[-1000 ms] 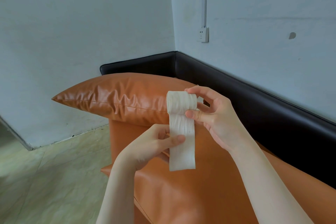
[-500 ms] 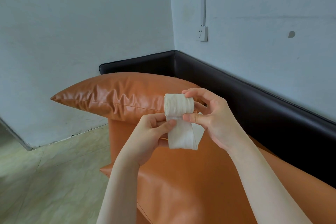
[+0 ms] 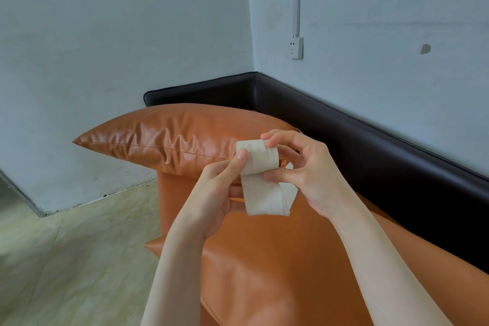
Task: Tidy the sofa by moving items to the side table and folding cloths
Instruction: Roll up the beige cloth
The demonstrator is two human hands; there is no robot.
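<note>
Two hands are seen at centre frame, both engaged on one cream cloth strip [image 3: 260,180], held in the air above the orange sofa seat [image 3: 277,259]. Left hand [image 3: 219,193]: grip closed on the cloth, thumb pressed on the left end of the rolled part, fingers curled behind the hanging tail. Right hand [image 3: 304,174]: grip closed on the roll, index finger laid over the top, thumb pressed on the front just below it. The rolled part sits at the top of the strip; a short doubled tail hangs below, its lower edge near the seat but apart from it. An orange cushion [image 3: 172,140] lies behind, at centre left of frame, against the black sofa back [image 3: 370,145]. A wall socket [image 3: 297,47] is seen at upper right, pale floor tiles [image 3: 66,246] at lower left. No side desk is in view. Step judged in hand: cloth being rolled or folded up, mostly done, tail not yet taken in. Next move, as judged: the tail must be wound onto the roll with tension kept by the left thumb, so the layers are not let loose; the bundle is then to be set down. Risk: roll unwinding if either pinch is eased.
</note>
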